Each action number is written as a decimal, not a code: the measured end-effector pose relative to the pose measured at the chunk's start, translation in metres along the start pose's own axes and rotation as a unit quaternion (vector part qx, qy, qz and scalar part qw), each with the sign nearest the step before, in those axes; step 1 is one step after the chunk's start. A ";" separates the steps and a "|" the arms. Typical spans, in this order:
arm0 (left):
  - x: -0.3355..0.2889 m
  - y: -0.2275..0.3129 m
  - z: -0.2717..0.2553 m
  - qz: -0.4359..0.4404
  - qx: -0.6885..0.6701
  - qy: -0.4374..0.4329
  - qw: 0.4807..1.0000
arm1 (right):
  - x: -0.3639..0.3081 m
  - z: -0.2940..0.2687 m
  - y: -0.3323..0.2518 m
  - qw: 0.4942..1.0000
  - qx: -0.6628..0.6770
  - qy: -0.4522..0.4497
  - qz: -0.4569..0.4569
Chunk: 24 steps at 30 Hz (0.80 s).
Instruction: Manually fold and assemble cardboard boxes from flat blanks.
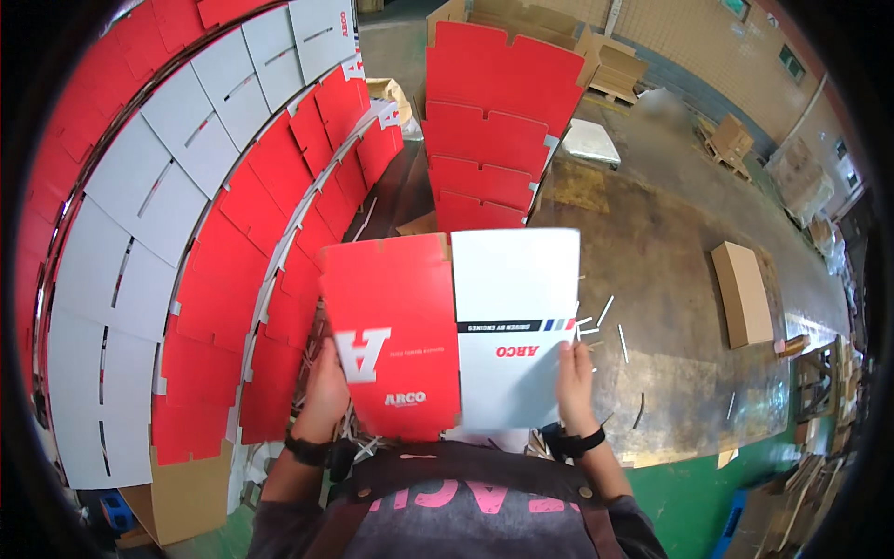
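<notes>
A flat carton blank (400,307) is in front of my body, held between both hands. Its left panel is red with white print and its right panel is white with a dark stripe; a line runs between the two panels. My left hand (327,389) grips the lower part of the red panel's outer edge. At the white panel's outer edge, my right hand (575,380) holds on, with fingertips showing on the printed face. Parts of both hands are hidden behind the cardboard.
Curved rows of red blanks (223,252) and white blanks (107,261) stand along the left. Ahead rises a stack of red blanks (498,88). A brown cardboard box (742,293) lies to the right, with loose paper strips (623,343) on the worn brown surface. A wrapped white bundle (591,143) sits farther off.
</notes>
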<state>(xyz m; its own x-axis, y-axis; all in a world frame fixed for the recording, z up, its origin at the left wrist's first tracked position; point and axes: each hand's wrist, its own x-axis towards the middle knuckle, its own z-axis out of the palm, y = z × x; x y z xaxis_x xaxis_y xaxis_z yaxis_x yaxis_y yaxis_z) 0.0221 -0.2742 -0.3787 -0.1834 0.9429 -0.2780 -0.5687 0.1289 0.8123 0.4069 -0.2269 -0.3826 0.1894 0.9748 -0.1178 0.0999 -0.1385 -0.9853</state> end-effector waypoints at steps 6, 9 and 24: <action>-0.027 0.085 0.062 0.198 0.216 -0.335 0.896 | 0.011 0.044 -0.147 0.743 -0.249 0.052 -0.619; -0.053 0.102 0.137 0.339 0.319 -0.533 0.707 | 0.012 0.065 -0.156 0.733 -0.293 -0.115 -0.603; -0.044 0.123 0.149 0.552 0.531 -0.267 0.585 | -0.044 0.004 -0.207 0.581 -0.243 -0.474 -0.615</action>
<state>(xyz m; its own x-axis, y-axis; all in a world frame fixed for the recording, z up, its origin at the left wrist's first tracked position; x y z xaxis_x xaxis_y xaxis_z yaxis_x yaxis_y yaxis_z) 0.0796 -0.2546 -0.1901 0.4688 0.5569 0.6856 0.5298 -0.7984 0.2863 0.3738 -0.2399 -0.1740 -0.9174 0.0148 0.3977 -0.1025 0.9568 -0.2720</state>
